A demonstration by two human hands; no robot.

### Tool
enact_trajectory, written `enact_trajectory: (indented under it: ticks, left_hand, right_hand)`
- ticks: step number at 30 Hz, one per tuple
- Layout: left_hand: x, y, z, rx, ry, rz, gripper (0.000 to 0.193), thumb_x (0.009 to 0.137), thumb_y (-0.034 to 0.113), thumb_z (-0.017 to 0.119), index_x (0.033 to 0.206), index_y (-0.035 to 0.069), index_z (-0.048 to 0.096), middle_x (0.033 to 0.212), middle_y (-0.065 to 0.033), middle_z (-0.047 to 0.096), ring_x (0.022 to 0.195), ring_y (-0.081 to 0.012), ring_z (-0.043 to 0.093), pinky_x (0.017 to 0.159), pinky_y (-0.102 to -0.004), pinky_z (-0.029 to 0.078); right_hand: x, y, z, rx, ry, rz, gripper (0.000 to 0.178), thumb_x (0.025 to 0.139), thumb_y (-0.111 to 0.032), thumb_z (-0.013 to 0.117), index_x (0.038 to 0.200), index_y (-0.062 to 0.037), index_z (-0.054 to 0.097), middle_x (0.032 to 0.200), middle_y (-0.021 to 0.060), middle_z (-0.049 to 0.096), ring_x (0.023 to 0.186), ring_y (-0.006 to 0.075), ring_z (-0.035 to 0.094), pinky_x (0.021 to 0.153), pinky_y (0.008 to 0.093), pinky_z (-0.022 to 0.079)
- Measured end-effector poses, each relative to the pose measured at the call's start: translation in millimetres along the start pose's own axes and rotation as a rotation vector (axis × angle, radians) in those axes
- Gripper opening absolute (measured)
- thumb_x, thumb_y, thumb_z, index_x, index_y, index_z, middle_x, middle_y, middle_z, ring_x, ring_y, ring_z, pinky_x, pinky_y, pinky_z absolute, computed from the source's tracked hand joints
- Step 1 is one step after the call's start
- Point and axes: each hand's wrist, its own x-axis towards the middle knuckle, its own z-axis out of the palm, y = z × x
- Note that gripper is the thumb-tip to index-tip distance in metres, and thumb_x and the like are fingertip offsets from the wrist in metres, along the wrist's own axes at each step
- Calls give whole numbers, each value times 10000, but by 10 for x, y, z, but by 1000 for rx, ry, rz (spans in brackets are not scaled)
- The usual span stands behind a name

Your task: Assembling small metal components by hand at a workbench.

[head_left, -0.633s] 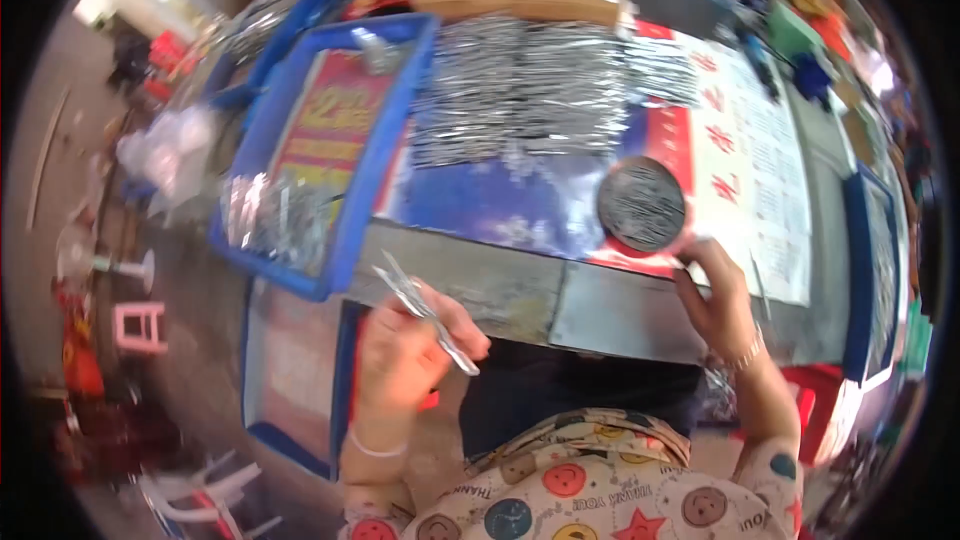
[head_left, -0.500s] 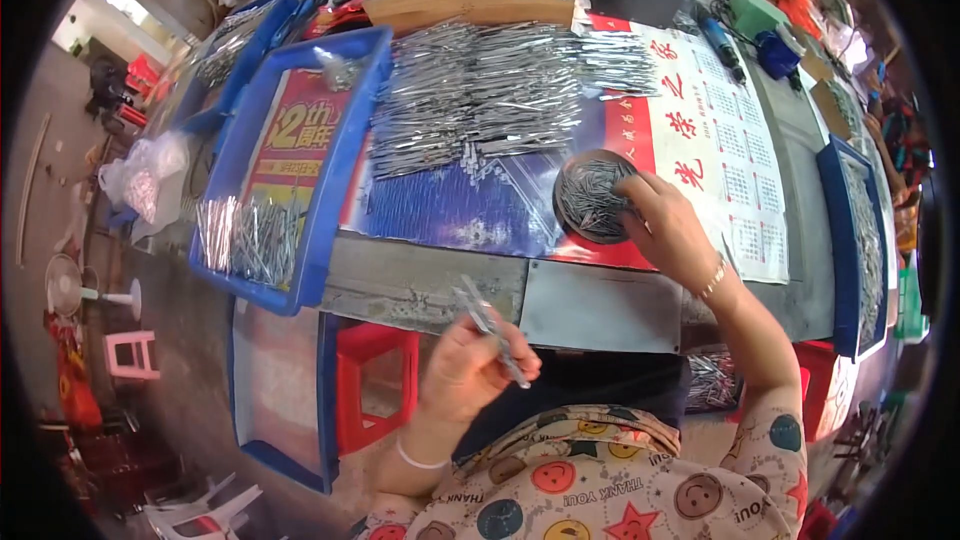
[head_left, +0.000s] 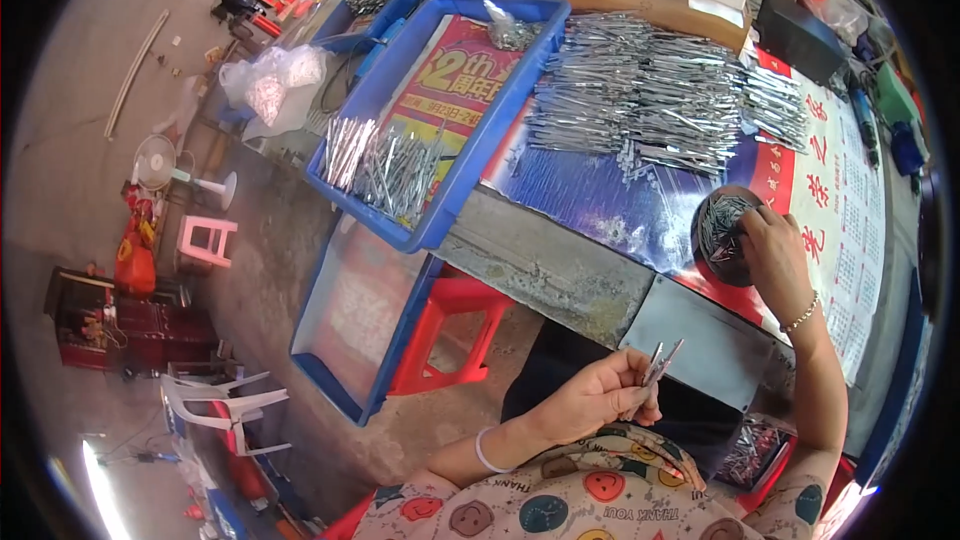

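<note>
My left hand is closed around a couple of slim, shiny metal strips, held up in front of the table's near edge. The strips' upper ends stand apart from each other. My right hand reaches into a dark round bowl of small thin metal pins. Its fingertips are bent together among the pins, and whatever they pinch is hidden. Beyond the bowl, rows of slim metal pieces lie side by side on a printed poster sheet.
A blue tray with metal strips and a small bag stands left of the rows. Below it are another shallow tray and a red stool. A wooden block and a black box border the back.
The view has swung left, so the table sits farther right. My left hand has turned the strips and their ends now spread apart. The right hand stays at the bowl.
</note>
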Motion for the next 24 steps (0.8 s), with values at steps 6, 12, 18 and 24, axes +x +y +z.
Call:
enact_trajectory:
  ticks: [6,12,18,24]
  left_hand:
    - [82,-33,-15,-38,-38,-105,192,932,143,526,1090,41,488,913,-61,549,817,-143,563,738,-257,460]
    - [75,1,-4,-53,66,-33,128,956,154,488,1020,46,513,876,-28,541,690,-73,501,611,-207,412]
    - [-21,-7,15,347,127,164,189,950,171,499,1042,6,496,842,-79,548,660,-97,475,593,-215,404]
    - [-12,-11,107,572,126,192,210,964,180,484,1067,0,515,757,-11,527,623,-40,455,567,-175,391]
  right_hand:
    - [-17,40,-11,193,86,52,87,779,-31,569,865,-27,561,830,146,566,788,334,548,719,410,424]
    - [-55,70,-76,486,65,181,111,780,-14,576,883,13,543,752,186,587,638,299,606,581,344,478]
    - [-195,-186,-261,1058,-60,313,158,790,-5,601,939,29,564,777,40,609,722,71,561,651,241,468]
    - [-554,-426,-391,1544,-284,386,204,850,4,566,1051,15,538,802,7,586,696,47,557,626,193,466]
